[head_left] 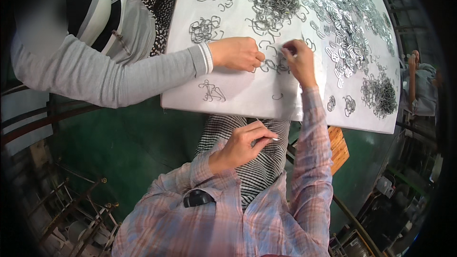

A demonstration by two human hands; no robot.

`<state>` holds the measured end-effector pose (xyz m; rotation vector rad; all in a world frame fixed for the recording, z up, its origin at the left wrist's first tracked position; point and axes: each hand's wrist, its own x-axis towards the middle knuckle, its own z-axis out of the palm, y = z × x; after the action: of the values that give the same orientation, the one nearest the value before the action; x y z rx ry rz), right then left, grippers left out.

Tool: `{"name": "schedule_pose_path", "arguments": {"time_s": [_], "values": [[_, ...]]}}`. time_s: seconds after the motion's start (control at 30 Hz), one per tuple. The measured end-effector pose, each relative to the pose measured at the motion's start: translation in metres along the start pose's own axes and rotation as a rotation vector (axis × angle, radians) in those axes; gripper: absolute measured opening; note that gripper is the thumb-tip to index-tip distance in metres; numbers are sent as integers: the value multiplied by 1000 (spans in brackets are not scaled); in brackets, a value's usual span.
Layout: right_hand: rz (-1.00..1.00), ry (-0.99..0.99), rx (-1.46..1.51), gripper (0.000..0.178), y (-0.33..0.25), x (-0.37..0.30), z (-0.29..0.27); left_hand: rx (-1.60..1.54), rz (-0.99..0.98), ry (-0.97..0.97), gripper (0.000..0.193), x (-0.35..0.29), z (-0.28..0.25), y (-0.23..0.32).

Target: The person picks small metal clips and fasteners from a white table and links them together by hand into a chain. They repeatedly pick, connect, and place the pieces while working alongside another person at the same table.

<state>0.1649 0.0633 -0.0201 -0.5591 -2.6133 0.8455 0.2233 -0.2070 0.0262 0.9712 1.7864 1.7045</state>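
Observation:
Above my striped lap, short of the table's front edge, my left hand is closed in a pinch. Between its thumb and fingers shows the tip of a small shiny metal piece, mostly covered by the fingers. My right hand reaches over the white table, thumb and fingers drawn together; whatever they hold is hidden. Beside and under its fingertips lie loose bent wire hooks. A single C-shaped wire hook lies nearer the front edge.
From the left, another person's hand in a grey sleeve works close to mine. A big heap of wire hooks lies farther back. Flat slotted metal buckles spread over the right side, with a dark wire pile nearby. A wooden stool stands below.

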Motion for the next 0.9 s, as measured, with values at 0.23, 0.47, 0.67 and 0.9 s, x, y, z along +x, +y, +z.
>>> {"name": "schedule_pose_path", "arguments": {"time_s": [0.23,0.47,0.67,0.9], "values": [[10,-207,-162,11,-15,0,20,45,-3,2,21,-2,0,-4],[-31,-154,-43,17,-10,-12,15,91,-34,7,22,1,3,-3],[-130,-165,-192,14,-8,-14,16,160,18,6,21,0,8,2],[-33,146,272,7,-17,-105,-47,137,-17,-4,20,0,17,-7]]}}
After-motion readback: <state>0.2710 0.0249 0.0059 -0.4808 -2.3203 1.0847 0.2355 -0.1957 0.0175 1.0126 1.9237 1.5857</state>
